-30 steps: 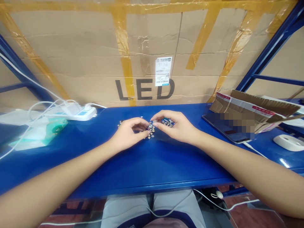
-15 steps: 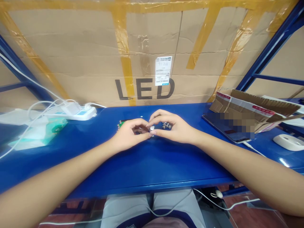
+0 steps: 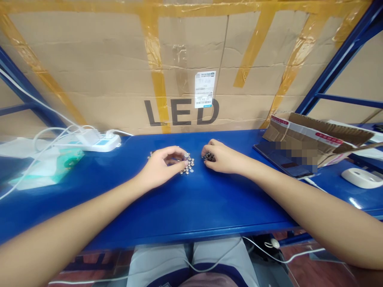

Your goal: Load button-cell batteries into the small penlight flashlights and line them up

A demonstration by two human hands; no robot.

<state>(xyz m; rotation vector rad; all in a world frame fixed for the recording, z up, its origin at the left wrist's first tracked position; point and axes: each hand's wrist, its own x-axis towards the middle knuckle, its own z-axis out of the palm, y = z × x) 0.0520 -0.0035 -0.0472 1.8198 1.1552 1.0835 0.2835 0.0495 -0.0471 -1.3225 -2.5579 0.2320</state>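
On the blue table point(image 3: 185, 203) lies a small heap of silver button-like metal parts point(image 3: 188, 168). My left hand point(image 3: 161, 166) rests beside them, thumb and forefinger pinched on one silver part at its fingertips. My right hand point(image 3: 221, 157) sits a little to the right with its fingers curled down over a cluster of dark small parts point(image 3: 209, 157); what they grip is hidden. A few more small parts show at my left hand's far side.
A large taped cardboard box point(image 3: 179, 67) marked LED stands behind. A white power strip point(image 3: 95, 141) with cables and a teal packet point(image 3: 56, 165) lie left. An open carton point(image 3: 317, 137), a dark tablet point(image 3: 284, 159) and a white device point(image 3: 360, 177) lie right.
My hands, which met fingertip to fingertip over the parts, have drawn apart. The right hand moved right and curled onto the dark cluster; the silver heap is uncovered again.
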